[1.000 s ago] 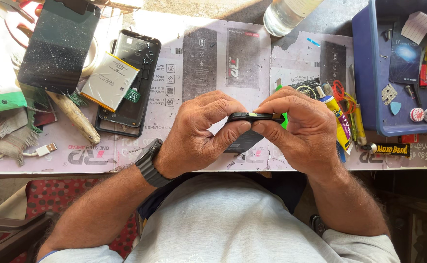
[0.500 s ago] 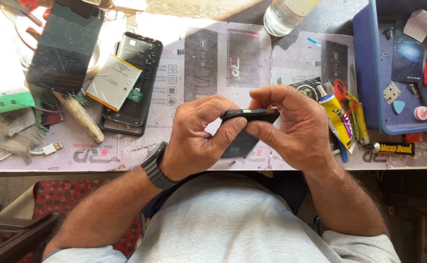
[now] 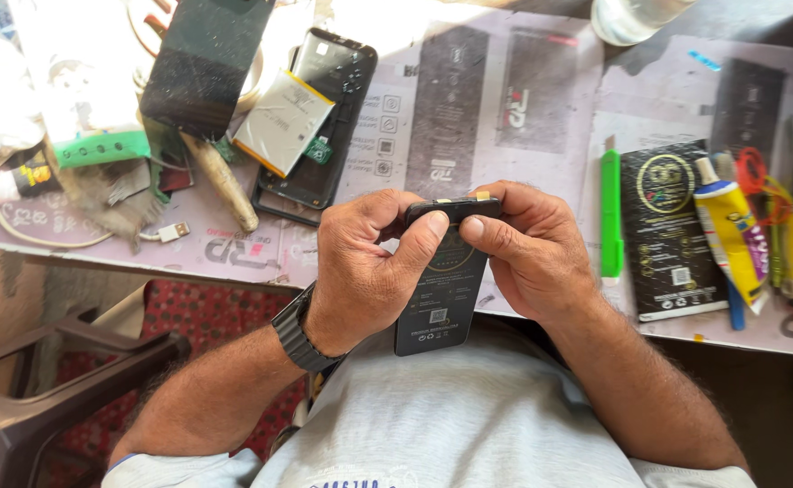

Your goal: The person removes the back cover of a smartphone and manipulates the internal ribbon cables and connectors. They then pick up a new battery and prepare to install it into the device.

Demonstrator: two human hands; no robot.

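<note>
Both my hands hold a small black flat phone part (image 3: 453, 211) edge-on above the table's front edge. My left hand (image 3: 369, 271) pinches its left end with thumb and fingers. My right hand (image 3: 527, 248) grips its right end, thumb pressed on the front edge. A black printed packet (image 3: 439, 298) lies under my hands, hanging over the table edge toward my lap. A dark watch sits on my left wrist.
An opened black phone (image 3: 324, 126) with a white battery (image 3: 283, 122) lies at the back left, beside a dark screen panel (image 3: 202, 63). A green cutter (image 3: 610, 212), another black packet (image 3: 672, 230), a glue tube (image 3: 731, 239) and pens lie to the right. A cable (image 3: 166, 233) lies left.
The view has shifted, so the table now sits higher and to the left. My hands keep hold of the black part; the black packet under them now shows more.
</note>
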